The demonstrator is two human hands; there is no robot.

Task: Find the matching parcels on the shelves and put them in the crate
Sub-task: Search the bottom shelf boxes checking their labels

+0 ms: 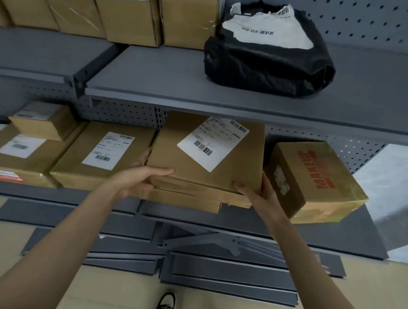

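A flat brown cardboard parcel (193,153) with a white barcode label lies tilted on top of two more flat parcels on the lower shelf. My left hand (138,180) grips its near left corner, thumb on top and fingers underneath. My right hand (256,191) holds its near right corner, between it and the box beside it. The parcel's front edge is raised off the stack. No crate is in view.
On the lower shelf (52,193) sit a labelled brown box (102,159) and stacked boxes (21,151) to the left, and a box with red lettering (319,183) to the right. The upper shelf (155,75) carries several brown boxes (126,15) and a black plastic parcel (269,61). Loose grey shelf panels (223,275) and my shoe (166,302) are on the floor.
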